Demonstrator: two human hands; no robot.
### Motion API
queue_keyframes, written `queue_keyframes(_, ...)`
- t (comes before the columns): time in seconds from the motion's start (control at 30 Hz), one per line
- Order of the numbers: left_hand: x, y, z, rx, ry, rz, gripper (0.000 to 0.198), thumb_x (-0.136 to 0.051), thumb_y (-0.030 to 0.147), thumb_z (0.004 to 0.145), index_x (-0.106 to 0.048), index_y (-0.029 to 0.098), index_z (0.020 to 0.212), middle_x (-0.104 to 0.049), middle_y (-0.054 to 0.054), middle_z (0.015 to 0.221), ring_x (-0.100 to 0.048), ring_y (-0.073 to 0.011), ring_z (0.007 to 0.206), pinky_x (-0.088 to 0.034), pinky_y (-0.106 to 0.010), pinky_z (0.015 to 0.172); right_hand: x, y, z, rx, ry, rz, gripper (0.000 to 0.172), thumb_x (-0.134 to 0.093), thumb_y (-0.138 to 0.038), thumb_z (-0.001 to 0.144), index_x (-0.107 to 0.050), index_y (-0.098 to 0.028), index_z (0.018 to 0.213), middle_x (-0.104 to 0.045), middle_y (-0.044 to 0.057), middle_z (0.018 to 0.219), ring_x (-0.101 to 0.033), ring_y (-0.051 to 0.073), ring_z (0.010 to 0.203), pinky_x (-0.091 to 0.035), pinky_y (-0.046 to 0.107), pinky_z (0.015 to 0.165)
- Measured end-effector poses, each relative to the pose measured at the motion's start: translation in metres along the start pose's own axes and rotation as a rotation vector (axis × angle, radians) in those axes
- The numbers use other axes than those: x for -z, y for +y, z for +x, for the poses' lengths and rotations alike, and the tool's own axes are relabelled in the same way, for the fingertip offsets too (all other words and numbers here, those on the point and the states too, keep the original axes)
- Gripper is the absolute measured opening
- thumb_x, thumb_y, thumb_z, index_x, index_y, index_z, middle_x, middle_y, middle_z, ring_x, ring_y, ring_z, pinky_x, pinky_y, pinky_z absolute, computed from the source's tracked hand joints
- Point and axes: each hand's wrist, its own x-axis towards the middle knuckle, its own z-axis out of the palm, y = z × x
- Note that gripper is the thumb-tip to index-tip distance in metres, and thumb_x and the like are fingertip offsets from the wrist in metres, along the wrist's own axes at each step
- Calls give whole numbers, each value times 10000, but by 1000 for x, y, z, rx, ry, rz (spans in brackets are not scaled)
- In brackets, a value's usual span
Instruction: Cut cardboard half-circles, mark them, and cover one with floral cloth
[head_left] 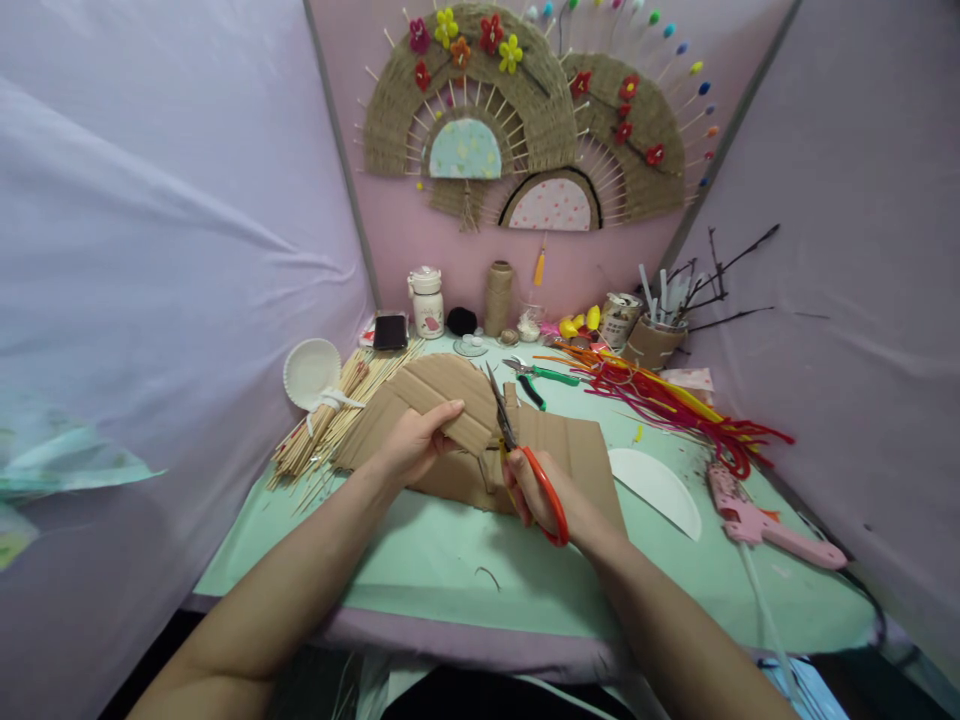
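Observation:
My left hand [421, 437] pinches a half-round piece of brown cardboard [442, 385], thumb on its face, tilted up above the table. In my right hand [534, 488] is a pair of scissors [549, 495] with red-orange handles. Their blades point up and away, close by the cardboard's right edge; whether they touch it I cannot tell. Beneath both hands lies a larger cardboard sheet [577, 450] with cut edges. A thin curled scrap [487, 577] rests on the green tabletop in front of it.
Bamboo sticks [322, 420] and a white paper bowl [312, 374] lie at left. Green-handled pliers [551, 376] sit behind the cardboard. To the right are a white half disc [660, 490], coloured pipe cleaners [667, 400] and a pink glue gun [765, 525] with its cord. Twine [499, 298] stands behind.

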Motion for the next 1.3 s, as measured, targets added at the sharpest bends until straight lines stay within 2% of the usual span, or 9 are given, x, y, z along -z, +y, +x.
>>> queue_keyframes(0.2, -2, 5, -1, 25, 17, -3, 362, -740, 143, 714, -652, 135, 1065, -744, -83, 941, -704, -185, 821, -600, -251, 696, 1, -1, -1, -58, 48, -55, 581, -270, -748, 864, -349, -242, 589, -392, -32, 385, -367, 106, 340, -276, 241, 364)
queue_keyframes(0.43, -3, 8, -1, 2, 69, -21, 386, -750, 172, 715, -644, 146, 1085, -739, -59, 935, -696, -172, 796, -591, -253, 675, 2, -7, -2, -95, 113, -142, 504, -362, -636, 887, -329, -227, 596, -357, -52, 463, -337, 90, 431, -246, 229, 430)
queue_keyframes(0.57, -4, 7, 0, -29, 99, -22, 355, -743, 209, 734, -642, 154, 1070, -737, -61, 972, -695, -185, 854, -590, -277, 733, 0, -3, 0, -94, 70, -116, 531, -325, -677, 878, -341, -228, 596, -388, -40, 462, -358, 99, 429, -271, 235, 435)
queue_keyframes(0.73, -4, 4, -1, -16, 70, 36, 414, -769, 209, 702, -639, 156, 1091, -740, -69, 984, -693, -219, 921, -578, -336, 827, -1, 6, 3, 23, 36, -117, 620, -228, -777, 847, -391, -225, 618, -468, -1, 500, -424, 126, 458, -332, 247, 449)
queue_keyframes(0.87, -4, 2, -2, -7, 74, 65, 411, -773, 211, 701, -642, 158, 1087, -739, -64, 989, -690, -221, 933, -575, -354, 846, 1, 8, 2, 67, 29, -115, 641, -199, -794, 843, -407, -224, 633, -493, 16, 525, -449, 140, 486, -344, 249, 454)
queue_keyframes(1.07, -4, 2, -2, -11, 51, 40, 436, -778, 216, 694, -640, 159, 1103, -739, -71, 997, -685, -230, 964, -559, -372, 891, 3, 2, 0, 3, 48, -102, 625, -248, -769, 853, -389, -226, 579, -456, 4, 455, -419, 126, 439, -314, 241, 424)
queue_keyframes(1.3, -3, 4, -2, -4, 41, 41, 435, -779, 213, 684, -650, 154, 1096, -739, -78, 1001, -691, -234, 937, -569, -368, 857, 3, -3, -2, -80, 76, -81, 579, -334, -729, 850, -362, -232, 555, -387, -27, 409, -351, 104, 390, -248, 242, 390)
